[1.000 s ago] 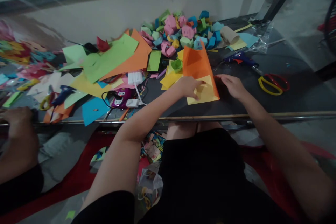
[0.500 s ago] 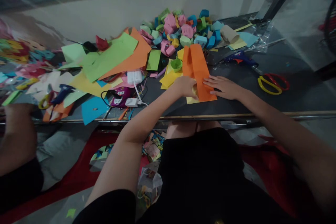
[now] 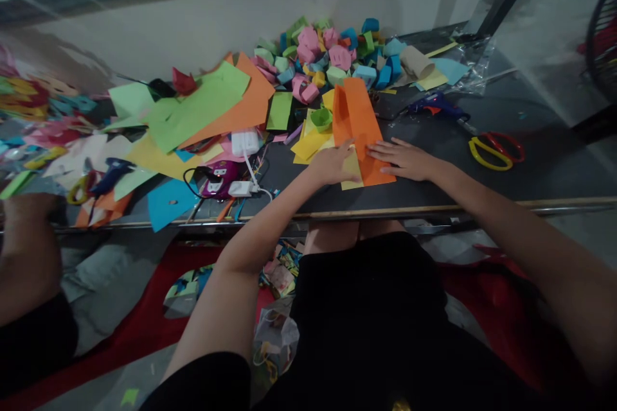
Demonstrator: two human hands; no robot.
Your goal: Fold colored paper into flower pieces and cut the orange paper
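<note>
A folded sheet of orange paper (image 3: 364, 122) lies on the dark table in front of me, its left part raised along a lengthwise crease. My right hand (image 3: 402, 159) rests flat with fingers spread on the sheet's right edge. At the sheet's lower left, my left hand (image 3: 333, 164) has its fingers stretched out over a pale yellow paper (image 3: 353, 174) that shows beneath the orange one. Just beyond my left hand sit yellow sheets (image 3: 311, 143) and a small curled green paper piece (image 3: 321, 118).
Folded paper pieces (image 3: 332, 54) are heaped at the back. Scissors (image 3: 491, 151) and a blue glue gun (image 3: 436, 104) lie to the right. Leftward are a purple power strip (image 3: 220, 178), large green paper (image 3: 197, 106) and another glue gun (image 3: 113, 174). Another person's arm (image 3: 29, 250) reaches in at far left.
My left hand has loosened from the orange sheet's near left edge and its fingers have spread, baring more pale yellow paper. The right hand stays pressed on the sheet. The view has shifted slightly.
</note>
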